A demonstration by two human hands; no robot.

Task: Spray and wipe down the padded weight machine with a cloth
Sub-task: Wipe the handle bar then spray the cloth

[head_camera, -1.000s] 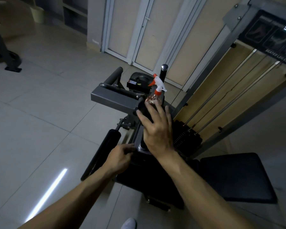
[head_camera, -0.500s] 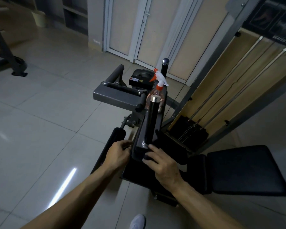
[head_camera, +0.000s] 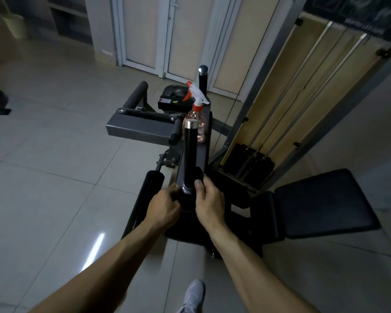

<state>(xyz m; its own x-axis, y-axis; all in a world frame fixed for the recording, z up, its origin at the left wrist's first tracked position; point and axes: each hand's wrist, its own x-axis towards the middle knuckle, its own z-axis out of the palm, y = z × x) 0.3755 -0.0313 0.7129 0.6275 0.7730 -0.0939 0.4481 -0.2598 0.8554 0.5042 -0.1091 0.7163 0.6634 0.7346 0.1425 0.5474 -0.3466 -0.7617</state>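
Observation:
The weight machine has a black upright handle post (head_camera: 189, 154) with a chrome cap, rising from a grey frame. My right hand (head_camera: 209, 199) grips the foot of the post with a dark cloth (head_camera: 199, 173) bunched against it; the cloth is hard to make out in the dim light. My left hand (head_camera: 165, 206) is closed on the left side of the same base. A clear spray bottle (head_camera: 195, 118) with pinkish liquid and a white and orange trigger stands upright on the frame just behind the post, untouched.
A black seat pad (head_camera: 321, 199) lies to the right, and a black roller pad (head_camera: 145, 193) slants down on the left. The weight stack (head_camera: 248, 163) and its guide rods stand behind on the right. White doors (head_camera: 145, 30) close the back wall. My shoe (head_camera: 193, 294) is on the tiled floor.
My right hand has slid from the top of the handle post down to its foot with the cloth. My left hand stayed at the base. The camera view has moved back slightly.

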